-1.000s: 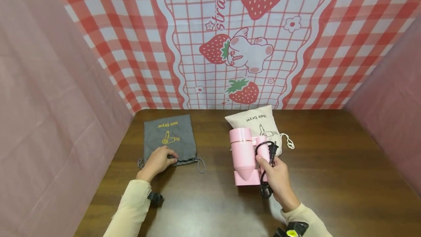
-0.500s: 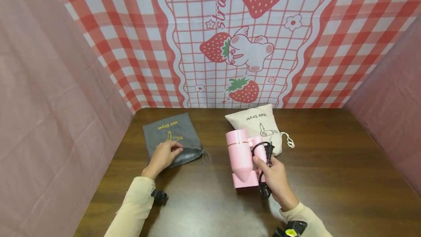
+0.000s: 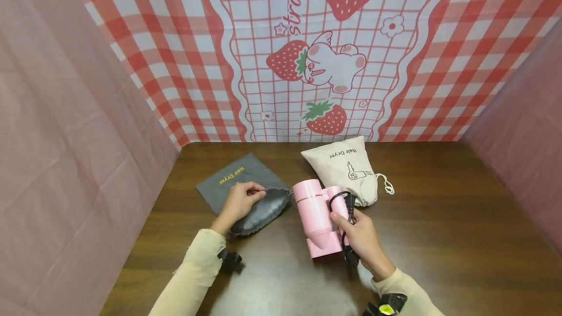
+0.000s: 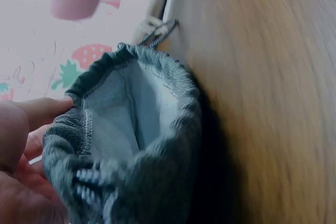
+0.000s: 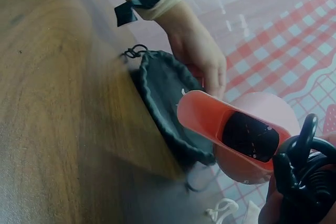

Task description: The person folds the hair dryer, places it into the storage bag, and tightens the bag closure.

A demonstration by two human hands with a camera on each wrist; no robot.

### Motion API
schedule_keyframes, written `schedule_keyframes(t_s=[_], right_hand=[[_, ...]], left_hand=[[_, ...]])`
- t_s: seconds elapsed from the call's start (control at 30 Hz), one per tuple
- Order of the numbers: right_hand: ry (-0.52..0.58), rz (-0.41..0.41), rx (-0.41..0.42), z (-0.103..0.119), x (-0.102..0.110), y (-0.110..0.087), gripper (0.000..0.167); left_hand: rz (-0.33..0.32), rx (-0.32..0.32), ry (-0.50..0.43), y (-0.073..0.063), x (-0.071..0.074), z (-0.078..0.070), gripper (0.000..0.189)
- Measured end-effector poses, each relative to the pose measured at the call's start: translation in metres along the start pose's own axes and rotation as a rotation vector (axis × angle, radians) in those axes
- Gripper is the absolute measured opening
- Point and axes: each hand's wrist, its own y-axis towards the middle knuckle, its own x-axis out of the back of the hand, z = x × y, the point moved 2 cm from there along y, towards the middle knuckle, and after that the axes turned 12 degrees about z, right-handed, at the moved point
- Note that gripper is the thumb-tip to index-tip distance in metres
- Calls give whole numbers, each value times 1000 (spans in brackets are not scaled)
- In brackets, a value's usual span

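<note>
Left hand (image 3: 241, 201): fingers and thumb pinch the rim of the grey drawstring pouch (image 3: 252, 172), its mouth gaping, on the counter (image 3: 461, 233). Right hand (image 3: 362, 238): grips the pink hair dryer (image 3: 313, 213) by its handle, together with the black cord (image 3: 350, 257). Dryer is raised above the counter, just right of the pouch. Cream pouch (image 3: 340, 165), printed "Hair Dryer", lies behind it.

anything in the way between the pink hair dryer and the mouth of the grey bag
Nothing visible blocks it. The right hand holds the pink hair dryer beside the grey bag, whose mouth the left hand holds open. Only a thin drawstring loop sits at the corner nearest the dryer; the cream bag lies farther back.
</note>
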Motion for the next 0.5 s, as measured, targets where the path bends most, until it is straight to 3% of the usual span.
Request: schedule_keyframes(t_s=[0.27, 0.5], right_hand=[[11, 40, 16, 0, -7, 1, 24], [-31, 74, 6, -5, -11, 1, 25]], left_hand=[[13, 21, -76, 7, -11, -23, 12], [-56, -27, -165, 11, -21, -35, 11]])
